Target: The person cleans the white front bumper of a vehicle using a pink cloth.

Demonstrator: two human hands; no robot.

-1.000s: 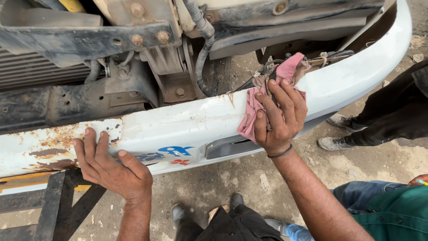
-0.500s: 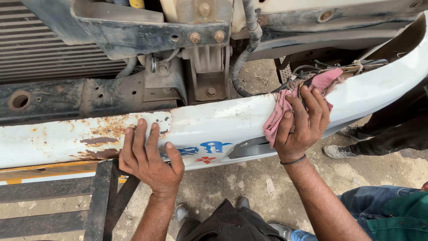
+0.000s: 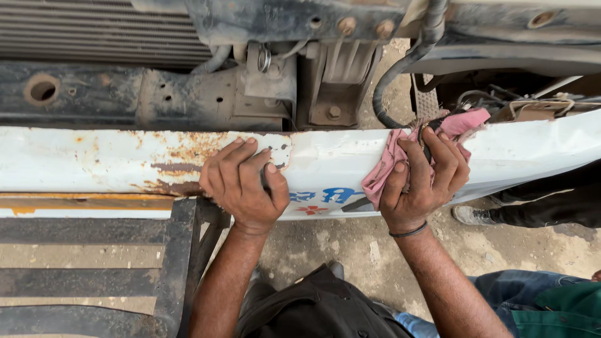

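Left hand [image 3: 241, 184] lies mid-frame on the bumper [image 3: 94, 159]; right hand [image 3: 426, 178], right of it, presses a rag [image 3: 391, 156] there (radiator [image 3: 94, 31] upper left).

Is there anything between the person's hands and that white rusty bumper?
The left hand lies bare on the white bumper, nothing between. Under the right hand a pink rag is pressed between palm and bumper edge.

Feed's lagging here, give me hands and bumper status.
Left hand flat on rusty white bumper. Right hand grips its top edge through pink rag. Black hose hangs behind.
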